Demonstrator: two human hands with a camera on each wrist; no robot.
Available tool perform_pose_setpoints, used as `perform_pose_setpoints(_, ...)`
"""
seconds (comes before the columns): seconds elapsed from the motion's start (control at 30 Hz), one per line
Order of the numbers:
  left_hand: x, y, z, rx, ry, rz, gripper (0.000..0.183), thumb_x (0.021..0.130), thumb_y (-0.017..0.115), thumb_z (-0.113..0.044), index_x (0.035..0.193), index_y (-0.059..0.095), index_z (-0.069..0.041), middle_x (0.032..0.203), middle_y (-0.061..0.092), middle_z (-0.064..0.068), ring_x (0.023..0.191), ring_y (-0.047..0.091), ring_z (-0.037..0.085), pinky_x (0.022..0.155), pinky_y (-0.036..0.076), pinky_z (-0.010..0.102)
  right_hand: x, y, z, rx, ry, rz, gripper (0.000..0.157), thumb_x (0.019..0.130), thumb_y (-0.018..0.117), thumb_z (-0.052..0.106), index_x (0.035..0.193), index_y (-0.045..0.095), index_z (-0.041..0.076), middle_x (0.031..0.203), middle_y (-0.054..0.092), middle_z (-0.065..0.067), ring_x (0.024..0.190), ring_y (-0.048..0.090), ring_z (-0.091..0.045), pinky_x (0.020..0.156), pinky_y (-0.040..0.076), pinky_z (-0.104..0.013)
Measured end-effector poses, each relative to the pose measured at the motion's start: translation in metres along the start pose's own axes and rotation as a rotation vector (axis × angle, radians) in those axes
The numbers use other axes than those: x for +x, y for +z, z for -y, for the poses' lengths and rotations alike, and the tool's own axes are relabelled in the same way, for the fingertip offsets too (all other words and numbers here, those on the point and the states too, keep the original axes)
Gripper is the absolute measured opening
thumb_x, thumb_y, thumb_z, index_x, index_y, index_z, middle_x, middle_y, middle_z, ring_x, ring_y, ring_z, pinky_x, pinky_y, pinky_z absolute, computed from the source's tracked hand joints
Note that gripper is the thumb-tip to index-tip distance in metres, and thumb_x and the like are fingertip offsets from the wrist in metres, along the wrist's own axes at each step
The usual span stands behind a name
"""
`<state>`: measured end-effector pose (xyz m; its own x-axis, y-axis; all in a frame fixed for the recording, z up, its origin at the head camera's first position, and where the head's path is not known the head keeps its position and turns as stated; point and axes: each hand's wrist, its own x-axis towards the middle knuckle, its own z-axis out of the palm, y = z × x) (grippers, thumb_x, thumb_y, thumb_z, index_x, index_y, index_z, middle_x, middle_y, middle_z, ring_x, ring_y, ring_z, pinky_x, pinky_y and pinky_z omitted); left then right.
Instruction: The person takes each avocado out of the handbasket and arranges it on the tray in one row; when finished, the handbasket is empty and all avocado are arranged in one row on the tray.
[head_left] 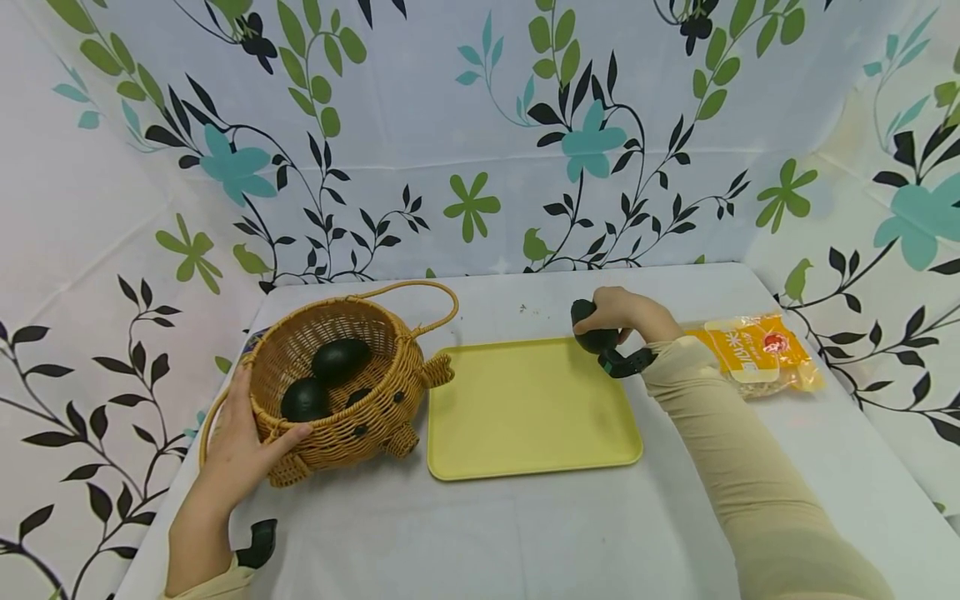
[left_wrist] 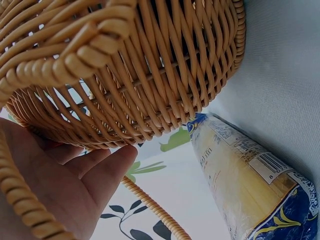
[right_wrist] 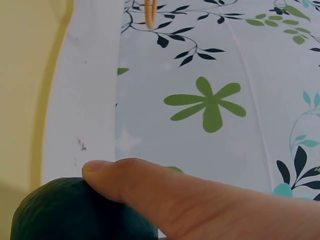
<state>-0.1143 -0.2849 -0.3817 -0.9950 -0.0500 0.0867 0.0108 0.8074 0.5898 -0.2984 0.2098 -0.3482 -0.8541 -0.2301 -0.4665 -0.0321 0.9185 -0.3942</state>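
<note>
My right hand (head_left: pixel 630 313) grips a dark green avocado (head_left: pixel 597 340) over the far right corner of the yellow tray (head_left: pixel 532 408). The right wrist view shows the thumb (right_wrist: pixel 125 175) pressed on the avocado's bumpy skin (right_wrist: pixel 60 210). On the left, my left hand (head_left: pixel 238 446) holds the rim of a wicker basket (head_left: pixel 408 375) with an animal face, thumb over the edge and fingers against the outer weave. Inside lie an avocado (head_left: pixel 341 360), a second avocado (head_left: pixel 303 400) and a smaller dark shape, partly hidden by the rim.
An orange and clear food packet (head_left: pixel 757 352) lies right of the tray, partly behind my right forearm. Behind the basket is a blue-ended clear packet of yellow sticks, probably pasta (left_wrist: pixel 240 175). Patterned cloth (head_left: pixel 465 133) hangs around the white table (head_left: pixel 465 533).
</note>
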Motion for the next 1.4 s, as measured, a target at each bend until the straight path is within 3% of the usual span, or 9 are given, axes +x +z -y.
perform_pose_setpoints(0.33,-0.001,0.000,0.000,0.003,-0.013,0.008,0.111,0.083,0.067,-0.045,0.151,-0.016,-0.017,0.158,-0.012,0.017,0.141,0.001,0.053,0.096,0.015,0.079,0.003,0.020,-0.007,-0.003,0.062,0.042,0.053,0.086,0.062,0.034,0.116,0.046,-0.006,0.115,0.050,-0.024,0.103,0.057,-0.033,0.068,0.059,-0.041)
perform_pose_setpoints(0.97,-0.001,0.000,0.000,0.006,-0.006,0.009,0.111,0.083,0.066,-0.045,0.150,-0.017,-0.016,0.158,-0.013,0.018,0.141,0.001,0.053,0.097,0.016,0.078,0.014,0.035,-0.018,0.001,0.091,0.044,0.058,0.085,0.063,0.035,0.123,0.045,-0.006,0.118,0.049,-0.024,0.103,0.055,-0.032,0.057,0.058,-0.037)
perform_pose_setpoints(1.4,-0.001,0.000,0.000,-0.006,0.003,0.006,0.110,0.083,0.067,-0.044,0.151,-0.016,-0.017,0.158,-0.013,0.016,0.141,0.000,0.053,0.098,0.015,0.078,0.024,0.037,-0.021,0.022,0.110,0.053,0.057,0.081,0.066,0.037,0.115,0.048,-0.006,0.108,0.053,-0.023,0.088,0.062,-0.030,0.055,0.058,-0.037)
